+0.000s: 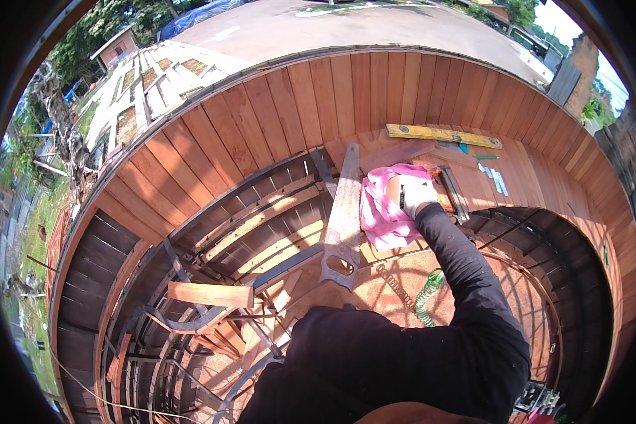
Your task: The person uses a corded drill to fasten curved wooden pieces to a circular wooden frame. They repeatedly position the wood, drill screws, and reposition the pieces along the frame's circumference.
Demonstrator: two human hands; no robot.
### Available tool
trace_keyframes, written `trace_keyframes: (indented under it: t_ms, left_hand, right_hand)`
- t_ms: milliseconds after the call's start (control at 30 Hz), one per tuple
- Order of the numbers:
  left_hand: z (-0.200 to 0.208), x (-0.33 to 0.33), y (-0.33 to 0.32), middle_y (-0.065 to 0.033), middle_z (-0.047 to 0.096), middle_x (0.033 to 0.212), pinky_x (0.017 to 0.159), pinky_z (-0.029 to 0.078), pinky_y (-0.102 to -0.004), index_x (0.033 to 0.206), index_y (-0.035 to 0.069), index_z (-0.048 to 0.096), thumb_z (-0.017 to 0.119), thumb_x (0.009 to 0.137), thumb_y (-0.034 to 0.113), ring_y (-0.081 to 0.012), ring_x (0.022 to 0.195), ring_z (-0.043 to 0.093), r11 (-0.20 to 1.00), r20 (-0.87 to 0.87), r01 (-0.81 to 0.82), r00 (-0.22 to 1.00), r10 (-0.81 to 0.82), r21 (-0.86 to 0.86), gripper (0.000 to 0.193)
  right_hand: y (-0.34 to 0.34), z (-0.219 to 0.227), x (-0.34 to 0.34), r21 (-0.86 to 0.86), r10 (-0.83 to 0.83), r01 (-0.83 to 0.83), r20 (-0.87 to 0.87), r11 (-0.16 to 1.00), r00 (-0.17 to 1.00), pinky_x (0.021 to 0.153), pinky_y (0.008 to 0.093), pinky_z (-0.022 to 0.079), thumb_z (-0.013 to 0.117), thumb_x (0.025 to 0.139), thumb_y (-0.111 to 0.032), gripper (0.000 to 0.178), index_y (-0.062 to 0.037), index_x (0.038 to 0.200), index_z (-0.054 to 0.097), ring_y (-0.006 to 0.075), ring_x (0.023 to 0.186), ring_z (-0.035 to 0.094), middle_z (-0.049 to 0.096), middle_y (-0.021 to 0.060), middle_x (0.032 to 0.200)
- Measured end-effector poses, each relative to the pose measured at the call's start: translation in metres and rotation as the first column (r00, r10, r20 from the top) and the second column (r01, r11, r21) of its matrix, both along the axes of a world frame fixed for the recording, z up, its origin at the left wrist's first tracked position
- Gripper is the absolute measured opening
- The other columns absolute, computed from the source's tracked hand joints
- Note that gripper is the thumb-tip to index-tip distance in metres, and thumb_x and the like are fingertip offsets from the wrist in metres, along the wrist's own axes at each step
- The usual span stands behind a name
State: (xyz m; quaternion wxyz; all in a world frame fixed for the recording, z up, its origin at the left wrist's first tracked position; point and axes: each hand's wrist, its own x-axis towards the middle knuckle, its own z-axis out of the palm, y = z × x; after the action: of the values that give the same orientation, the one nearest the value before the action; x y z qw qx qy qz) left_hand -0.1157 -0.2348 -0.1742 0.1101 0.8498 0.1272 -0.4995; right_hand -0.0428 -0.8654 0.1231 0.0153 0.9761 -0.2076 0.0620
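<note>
My right hand (pixel 418 194), in a white glove, is over a crumpled pink cloth (pixel 383 215) on the curved wooden bench top. Its fingers look closed around something tan with a dark edge, too small to name. Just left of the cloth, a handsaw (pixel 343 201) leans upright, its handle downward and its blade tip against the bench. My left arm's black sleeve (pixel 339 343) bends across the lower middle, and the left hand itself is hidden. Beside the right wrist lie dark metal bars (pixel 454 194), perhaps part of a clamp.
A yellow spirit level (pixel 443 136) lies behind the cloth, with several small pale strips (pixel 493 178) to its right. A curved plank wall (pixel 297 99) rings the bench. Below hang a green coiled hose (pixel 425 297) and a loose board (pixel 210 294) on the metal framing.
</note>
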Motion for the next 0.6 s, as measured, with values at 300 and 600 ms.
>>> trace_keyframes:
  t_ms: [300,600]
  left_hand:
    - [-0.001,-0.045,-0.022,-0.0178,0.07,0.102,0.083,0.051,-0.0435,0.104,0.01,0.069,0.067,0.07,0.059,-0.0338,0.102,0.067,0.993,0.021,-0.118,0.993,0.118,0.015,0.059]
    - [-0.002,-0.076,-0.015,-0.0186,0.07,0.101,0.084,0.052,-0.0436,0.104,0.009,0.069,0.068,0.07,0.056,-0.0342,0.102,0.067,0.985,0.052,-0.174,0.983,0.174,0.004,0.059]
  right_hand:
    - [-0.012,0.027,-0.023,0.199,-0.038,0.067,-0.142,0.978,0.989,0.093,0.039,0.049,0.058,0.084,-0.025,0.037,-0.0113,0.118,0.065,0.0323,0.109,0.062,0.066,0.0165,0.117]
    - [-0.034,0.023,-0.045,0.183,0.107,-0.113,0.046,0.977,0.993,0.084,0.0405,0.051,0.062,0.082,-0.019,0.021,-0.0067,0.098,0.067,0.0359,0.093,0.064,0.068,0.0179,0.096]
